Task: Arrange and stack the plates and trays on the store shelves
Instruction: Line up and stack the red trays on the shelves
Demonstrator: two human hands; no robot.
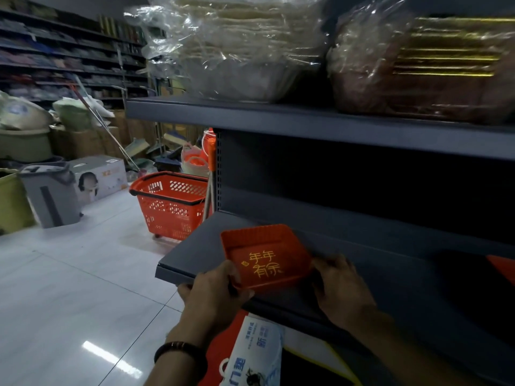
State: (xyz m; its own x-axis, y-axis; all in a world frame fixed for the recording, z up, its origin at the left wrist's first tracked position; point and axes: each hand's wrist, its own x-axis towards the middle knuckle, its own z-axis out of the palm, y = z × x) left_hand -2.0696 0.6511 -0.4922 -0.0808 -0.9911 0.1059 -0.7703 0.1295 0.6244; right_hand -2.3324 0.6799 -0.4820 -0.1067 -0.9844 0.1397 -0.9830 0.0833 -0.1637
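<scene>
Dark grey metal shelving unit (362, 190) took up the right side & most of the view, w/ an upper shelf (306, 121) & a lower shelf (200, 246) jutting toward the camera. Glossy white tiled floor (83, 274) spread out to the left. On the upper shelf sat two big bundles close together: a clear-plastic-wrapped stack of pale trays (237, 51) on the left & a plastic-wrapped stack of brown trays w/ gold rims (418, 73) on the right. On the floor just beside the unit's left end stood a red perforated plastic shopping basket (170, 207) w/ a black rim. Further left were a grey plastic bin (53, 196) & behind it a white cardboard box (100, 174). Below the lower shelf's front edge a red, white & blue printed package (250, 355) showed, partly hidden by the left forearm. The task's thing, a red square plastic tray w/ gold characters printed inside (267, 254), was over the lower shelf near its front-left corner, open side up. Motion blur, so cannot tell whether it rested on the shelf or was held just above. Left hand (214, 296) gripped the tray's near-left corner, thumb over the rim. Right hand (342, 288) had curled fingers pinching the tray's right edge, though blurred. At the far right of the lower shelf a bit of another red item (501, 268) was cut off by the frame; cannot tell what it was. Dark beaded bracelet (178, 349) circled the left wrist.
</scene>
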